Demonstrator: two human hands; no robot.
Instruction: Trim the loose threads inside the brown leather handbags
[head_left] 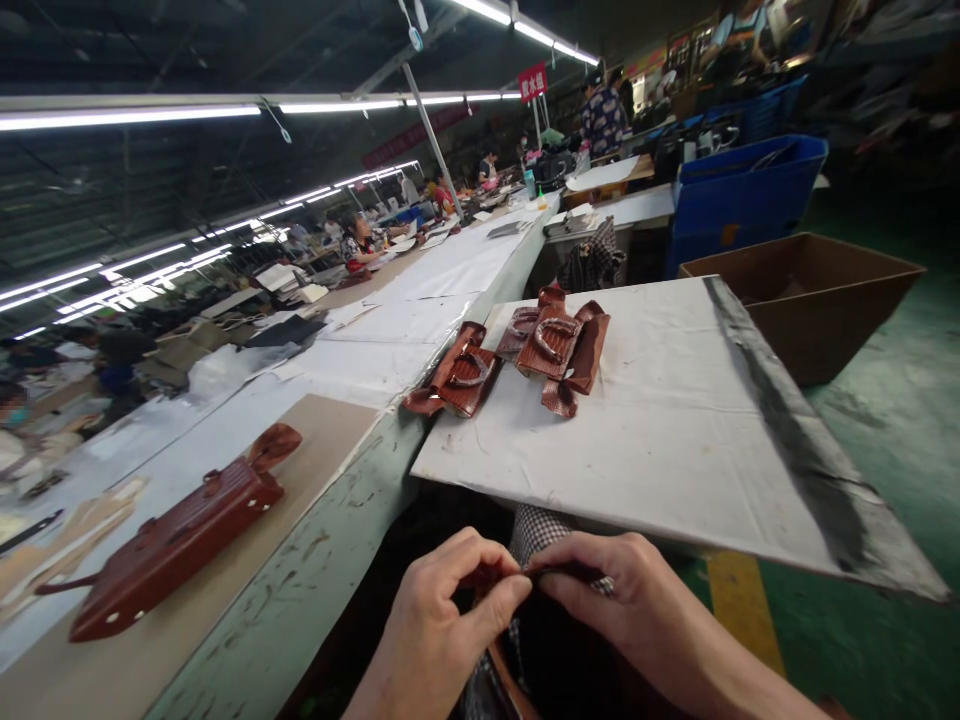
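Observation:
My left hand (442, 615) and my right hand (634, 590) meet over my lap, thumbs and forefingers pinched together. Between their fingertips runs a thin dark strip (541, 574), mostly covered by the fingers. Below them, a brown leather piece (504, 678) shows in part against checked cloth; whether it joins the strip I cannot tell. Ahead, on a white board (660, 440), lie reddish-brown crocodile-patterned bag pieces (551, 345) with wrapped handles, and a similar bag piece (469, 378) lies at the board's left edge. A brown leather bag body (180, 540) rests on its side on the bench to my left.
The long white-topped bench (360, 365) runs away at left, its pale green edge beside me. A brown bin (817, 300) and blue bins (742, 190) stand right of the board. Several people work farther off. A dark tool (30, 530) lies far left.

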